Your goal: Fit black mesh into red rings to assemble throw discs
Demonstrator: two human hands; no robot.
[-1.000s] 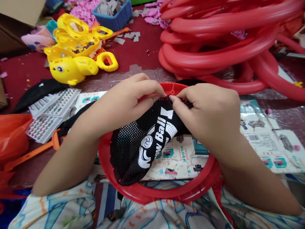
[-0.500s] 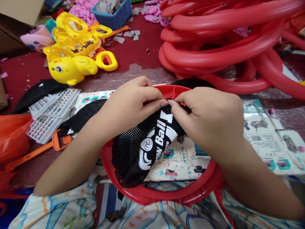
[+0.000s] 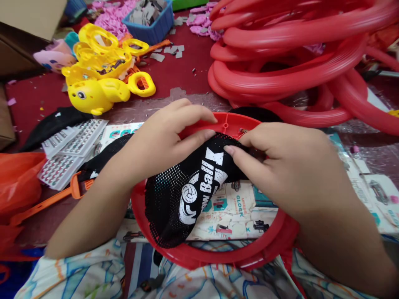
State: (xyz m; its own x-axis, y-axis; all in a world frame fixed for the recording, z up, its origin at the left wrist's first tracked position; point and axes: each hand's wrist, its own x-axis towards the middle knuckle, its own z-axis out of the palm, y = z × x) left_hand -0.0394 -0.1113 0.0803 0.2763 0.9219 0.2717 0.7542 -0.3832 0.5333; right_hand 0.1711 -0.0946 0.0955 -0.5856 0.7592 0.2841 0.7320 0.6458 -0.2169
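A red plastic ring (image 3: 240, 257) lies in front of my body. A black mesh net (image 3: 168, 195) with white lettering, partly reading "Ball", drapes across its inside. At the ring's far rim, my left hand (image 3: 162, 141) rests its thumb on the net's upper edge, the index fingertip a little above over the rim. To the right, my right hand (image 3: 286, 162) grips the net between its thumb and bent fingers. The fingers behind the net are hidden.
Large red tubular rings (image 3: 280, 83) are stacked at the back right. Yellow toy parts (image 3: 99, 91), small-part trays (image 3: 71, 153) and an orange plastic tool (image 3: 46, 203) lie left. Behind stands a blue bin (image 3: 152, 25). Printed cardboard (image 3: 230, 228) lies under the ring.
My hands have drawn apart from where their thumbs met at the net's top edge. The right hand has shifted right and slightly down, and the left index finger has lifted from its thumb.
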